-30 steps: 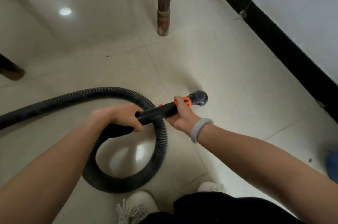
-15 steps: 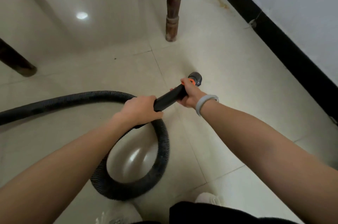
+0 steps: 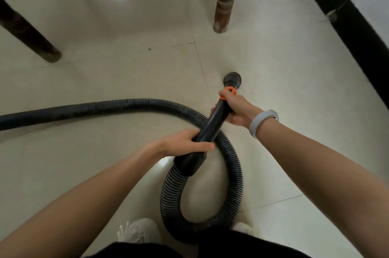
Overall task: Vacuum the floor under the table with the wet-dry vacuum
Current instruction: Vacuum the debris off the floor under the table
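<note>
A black ribbed vacuum hose (image 3: 105, 107) comes in from the left, loops near my feet and ends in a smooth black wand (image 3: 212, 123) with an orange ring. The wand's round nozzle (image 3: 232, 79) points down at the cream tiled floor (image 3: 126, 72), close to it. My left hand (image 3: 185, 144) grips the wand's lower end where the hose joins. My right hand (image 3: 235, 108), with a pale wristband, grips the wand just behind the orange ring. The vacuum body is out of view.
A brown turned table leg (image 3: 224, 5) stands ahead of the nozzle. A dark slanted leg (image 3: 27, 34) stands at the left. A black skirting board (image 3: 353, 26) runs along the white wall on the right. My white shoes (image 3: 136, 231) are under the hose loop.
The wand has swung from pointing right to pointing forward and down, with the nozzle nearer the floor. My left hand has slid back to the hose joint. The view has moved closer to the table legs.
</note>
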Action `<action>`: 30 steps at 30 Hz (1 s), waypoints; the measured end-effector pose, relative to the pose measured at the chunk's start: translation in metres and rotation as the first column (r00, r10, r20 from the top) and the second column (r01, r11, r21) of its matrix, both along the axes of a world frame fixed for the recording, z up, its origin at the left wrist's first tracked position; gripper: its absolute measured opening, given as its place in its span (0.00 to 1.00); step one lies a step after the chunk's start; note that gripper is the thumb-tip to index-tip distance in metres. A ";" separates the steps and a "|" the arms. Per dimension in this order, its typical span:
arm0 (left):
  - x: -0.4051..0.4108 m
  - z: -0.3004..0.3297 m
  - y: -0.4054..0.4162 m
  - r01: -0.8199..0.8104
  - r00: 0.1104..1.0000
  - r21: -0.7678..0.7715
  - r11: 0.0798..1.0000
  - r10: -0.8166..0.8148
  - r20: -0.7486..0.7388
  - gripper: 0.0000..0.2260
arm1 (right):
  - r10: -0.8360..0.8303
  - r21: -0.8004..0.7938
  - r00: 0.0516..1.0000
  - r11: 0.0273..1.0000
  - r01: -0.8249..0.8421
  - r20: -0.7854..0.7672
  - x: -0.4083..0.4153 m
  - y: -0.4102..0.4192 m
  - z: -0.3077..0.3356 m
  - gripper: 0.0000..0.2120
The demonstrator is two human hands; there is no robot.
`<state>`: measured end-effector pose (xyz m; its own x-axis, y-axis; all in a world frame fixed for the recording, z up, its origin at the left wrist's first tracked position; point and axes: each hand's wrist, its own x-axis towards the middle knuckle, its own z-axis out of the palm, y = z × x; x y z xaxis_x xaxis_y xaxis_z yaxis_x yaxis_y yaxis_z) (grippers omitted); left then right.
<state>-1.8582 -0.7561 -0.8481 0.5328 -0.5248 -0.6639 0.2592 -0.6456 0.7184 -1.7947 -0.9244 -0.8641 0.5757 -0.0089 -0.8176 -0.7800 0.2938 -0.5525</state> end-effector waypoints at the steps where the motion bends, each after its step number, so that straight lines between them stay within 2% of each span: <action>1: -0.003 0.001 0.000 -0.049 0.999 -0.027 0.998 0.048 -0.023 0.10 | 0.069 0.005 0.998 0.998 -0.069 0.008 0.004 0.005 0.002 0.11; 3: -0.008 0.003 0.007 -0.146 0.989 -0.050 0.988 0.144 -0.038 0.10 | 0.193 0.019 0.981 0.981 -0.194 0.027 0.013 0.025 0.003 0.13; 6: -0.012 0.009 0.035 -0.216 0.976 0.010 0.976 0.216 -0.022 0.16 | 0.353 0.004 0.934 0.935 -0.354 0.061 0.021 0.066 0.007 0.13; 9: -0.020 0.012 0.070 -0.320 0.945 0.028 0.947 0.321 -0.066 0.18 | 0.458 0.017 0.875 0.885 -0.466 0.160 0.030 0.106 0.022 0.11; 10: -0.023 0.011 0.084 -0.348 0.936 0.055 0.936 0.350 -0.035 0.17 | 0.497 0.012 0.844 0.860 -0.510 0.202 0.033 0.117 0.030 0.10; 13: -0.029 0.000 0.132 -0.459 0.883 0.262 0.849 0.406 0.235 0.15 | 0.671 -0.132 0.688 0.735 -0.665 0.276 0.045 0.145 0.054 0.06; 15: -0.032 -0.011 0.162 -0.613 0.785 0.369 0.698 0.485 0.386 0.16 | 0.842 -0.333 0.478 0.538 -0.774 0.250 0.052 0.158 0.064 0.08; 17: -0.033 -0.020 0.182 -0.761 0.648 0.382 0.524 0.584 0.489 0.17 | 0.967 -0.538 0.208 0.254 -0.804 0.146 0.053 0.162 0.067 0.13; 18: -0.032 -0.024 0.188 -0.802 0.597 0.374 0.466 0.611 0.519 0.18 | 0.993 -0.625 0.089 0.120 -0.771 0.081 0.049 0.161 0.064 0.14; 20: -0.032 -0.032 0.193 -0.811 0.585 0.375 0.449 0.604 0.541 0.20 | 0.994 -0.763 -0.084 -0.112 -0.636 -0.077 0.034 0.149 0.054 0.16; 22: -0.033 -0.042 0.193 -0.771 0.636 0.408 0.489 0.542 0.550 0.22 | 0.956 -0.823 -0.178 -0.293 -0.487 -0.235 0.020 0.126 0.038 0.17; 23: -0.032 -0.045 0.193 -0.748 0.660 0.428 0.507 0.500 0.561 0.23 | 0.938 -0.827 -0.187 -0.347 -0.442 -0.293 0.016 0.114 0.032 0.17; 25: -0.029 -0.051 0.195 -0.708 0.698 0.467 0.530 0.426 0.576 0.26 | 0.932 -0.827 -0.142 -0.360 -0.431 -0.332 0.015 0.095 0.023 0.17; 27: -0.027 -0.058 0.198 -0.652 0.750 0.509 0.562 0.378 0.543 0.27 | 0.951 -0.808 -0.067 -0.291 -0.513 -0.301 0.020 0.091 0.024 0.16; 30: -0.031 -0.072 0.201 -0.486 0.871 0.591 0.643 0.304 0.386 0.29 | 0.968 -0.701 -0.001 -0.181 -0.690 -0.249 0.032 0.103 0.026 0.14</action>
<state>-1.8893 -0.5553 -0.9200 0.7647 0.2907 -0.5752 0.4906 -0.8413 0.2270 -1.7629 -0.8217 -0.8385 0.5975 0.4195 -0.6833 0.1986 -0.9031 -0.3808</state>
